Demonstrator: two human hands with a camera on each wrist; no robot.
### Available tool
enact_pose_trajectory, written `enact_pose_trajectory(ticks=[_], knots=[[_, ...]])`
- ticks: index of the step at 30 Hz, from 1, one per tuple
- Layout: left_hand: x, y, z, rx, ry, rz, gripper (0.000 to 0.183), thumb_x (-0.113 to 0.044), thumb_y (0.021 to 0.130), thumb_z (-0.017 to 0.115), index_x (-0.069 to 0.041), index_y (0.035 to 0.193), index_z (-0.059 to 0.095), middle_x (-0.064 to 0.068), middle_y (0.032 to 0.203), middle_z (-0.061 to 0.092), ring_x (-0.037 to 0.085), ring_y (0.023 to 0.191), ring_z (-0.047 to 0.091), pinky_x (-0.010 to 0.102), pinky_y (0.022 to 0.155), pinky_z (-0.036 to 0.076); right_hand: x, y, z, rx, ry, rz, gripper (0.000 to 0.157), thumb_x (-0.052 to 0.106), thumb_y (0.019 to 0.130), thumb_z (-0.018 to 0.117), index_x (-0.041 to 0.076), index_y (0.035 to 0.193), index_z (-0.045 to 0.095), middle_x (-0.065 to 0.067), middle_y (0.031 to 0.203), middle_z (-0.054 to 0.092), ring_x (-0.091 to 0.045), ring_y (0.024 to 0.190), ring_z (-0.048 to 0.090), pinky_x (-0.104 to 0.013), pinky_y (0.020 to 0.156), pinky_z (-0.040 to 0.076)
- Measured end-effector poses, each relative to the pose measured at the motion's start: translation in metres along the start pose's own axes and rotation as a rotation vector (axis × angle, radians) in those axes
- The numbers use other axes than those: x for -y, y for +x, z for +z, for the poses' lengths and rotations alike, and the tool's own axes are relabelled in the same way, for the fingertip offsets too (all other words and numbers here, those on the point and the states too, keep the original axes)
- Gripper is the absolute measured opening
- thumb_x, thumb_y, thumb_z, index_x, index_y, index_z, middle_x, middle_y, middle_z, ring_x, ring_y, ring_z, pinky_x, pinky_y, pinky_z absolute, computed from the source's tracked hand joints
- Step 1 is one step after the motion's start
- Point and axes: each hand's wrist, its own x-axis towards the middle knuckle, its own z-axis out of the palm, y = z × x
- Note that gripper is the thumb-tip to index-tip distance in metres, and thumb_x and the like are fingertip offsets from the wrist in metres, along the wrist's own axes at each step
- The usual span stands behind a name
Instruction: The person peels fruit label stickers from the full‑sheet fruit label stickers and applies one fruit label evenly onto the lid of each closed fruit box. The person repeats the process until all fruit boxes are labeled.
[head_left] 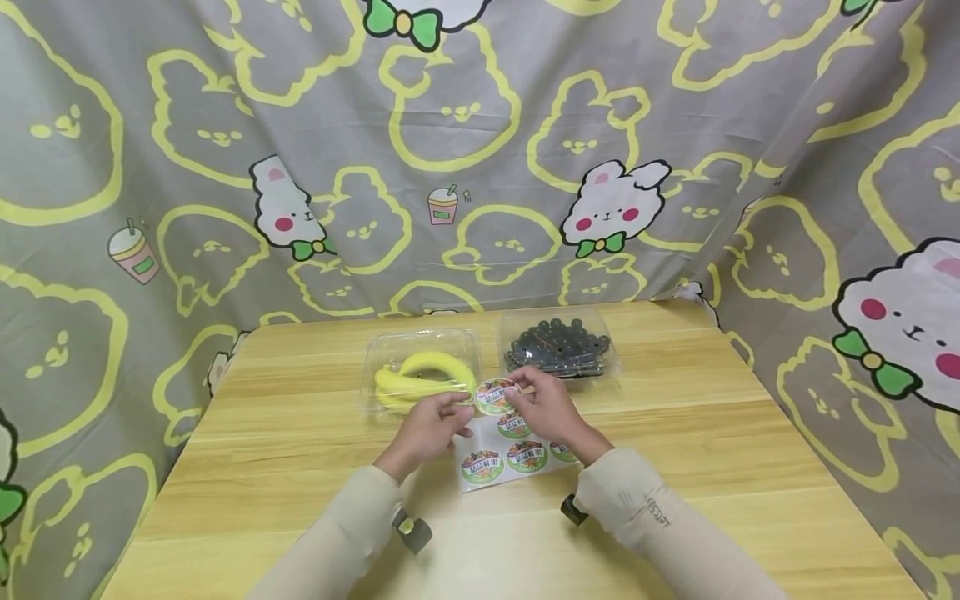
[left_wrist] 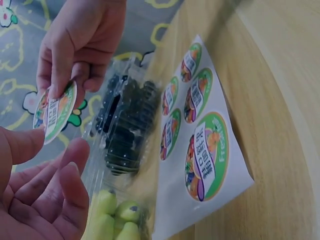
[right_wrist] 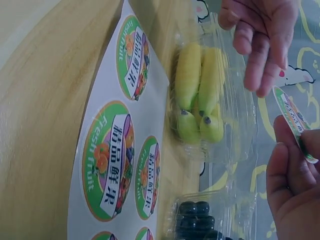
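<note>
My right hand (head_left: 551, 408) pinches a round fruit sticker (head_left: 495, 396) between thumb and fingers, above the table. It has a green border, fruit pictures and "Fresh fruit" lettering, clearer in the left wrist view. Close to the sticker's left edge is my left hand (head_left: 429, 433), its fingers loosely spread; whether its thumb touches the edge I cannot tell. Below both hands lies a white sticker sheet (left_wrist: 170, 200) with several matching stickers, one corner lifted. Behind the left hand, yellow bananas (head_left: 438, 367) sit in a clear plastic box (head_left: 420, 333).
Dark grapes (head_left: 555, 337) fill a second clear box, right of the bananas. Both boxes stand toward the back of the wooden table (head_left: 712, 467). A patterned grey curtain (head_left: 480, 75) hangs behind and at the sides. Dark wrist devices (head_left: 414, 532) hang under the sleeves.
</note>
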Motion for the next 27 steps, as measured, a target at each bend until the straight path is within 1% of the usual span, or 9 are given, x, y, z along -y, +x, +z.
enact_pose_trajectory(ticks=[3,8,10,14,20,23,27], knots=[[-0.002,0.002,0.002,-0.015,-0.004,0.000,0.034,-0.019,0.095,0.063,-0.001,0.125,0.059,0.017,0.110,0.068,0.019,0.079,0.069,0.043,0.064,0.056,-0.001,0.000,0.003,0.008,-0.010,0.014,0.018,0.008,0.094,0.064,0.001,0.111,0.062,-0.005,0.091,0.059,-0.025,0.078,0.070,-0.026,0.060,0.055],[-0.003,0.004,0.005,-0.068,-0.013,0.005,0.018,-0.015,0.094,0.063,-0.001,0.106,0.064,0.018,0.100,0.070,0.018,0.075,0.068,0.034,0.059,0.054,0.000,-0.001,0.007,0.039,0.021,0.024,0.021,0.009,0.095,0.062,-0.001,0.114,0.059,-0.007,0.092,0.059,-0.035,0.071,0.068,-0.027,0.049,0.051],[-0.004,0.004,0.006,-0.091,-0.009,0.009,0.014,-0.014,0.094,0.063,-0.002,0.101,0.065,0.018,0.096,0.070,0.017,0.072,0.068,0.032,0.058,0.053,0.001,-0.001,0.009,0.041,0.038,0.020,0.021,0.009,0.095,0.062,-0.001,0.114,0.059,-0.008,0.093,0.061,-0.035,0.073,0.069,-0.027,0.049,0.052],[-0.005,0.004,0.007,-0.123,0.005,0.022,0.010,-0.013,0.094,0.063,-0.002,0.094,0.064,0.017,0.089,0.070,0.017,0.069,0.067,0.029,0.056,0.050,0.001,-0.001,0.011,0.026,0.028,0.011,0.018,0.010,0.095,0.062,0.001,0.112,0.061,-0.007,0.093,0.064,-0.028,0.078,0.071,-0.027,0.055,0.055],[-0.004,0.001,0.006,-0.148,0.007,0.025,0.010,-0.011,0.094,0.063,-0.002,0.092,0.064,0.015,0.089,0.070,0.016,0.066,0.066,0.028,0.055,0.049,0.003,0.002,0.014,0.010,0.006,0.008,0.019,0.010,0.095,0.062,0.001,0.112,0.063,-0.006,0.094,0.066,-0.022,0.079,0.071,-0.028,0.063,0.056],[-0.004,0.001,0.003,-0.161,0.012,0.018,0.010,-0.011,0.094,0.062,-0.002,0.092,0.064,0.014,0.087,0.070,0.016,0.066,0.066,0.027,0.054,0.048,0.003,0.004,0.015,0.001,-0.032,-0.008,0.019,0.010,0.095,0.063,0.002,0.112,0.065,-0.005,0.093,0.067,-0.019,0.080,0.070,-0.028,0.068,0.056],[-0.004,0.001,-0.001,-0.173,0.029,0.004,0.009,-0.011,0.094,0.063,-0.002,0.093,0.064,0.012,0.083,0.069,0.017,0.065,0.065,0.027,0.052,0.048,0.002,0.006,0.017,-0.009,-0.091,-0.033,0.016,0.009,0.093,0.064,0.004,0.108,0.068,-0.002,0.090,0.070,-0.013,0.078,0.067,-0.027,0.071,0.055]])
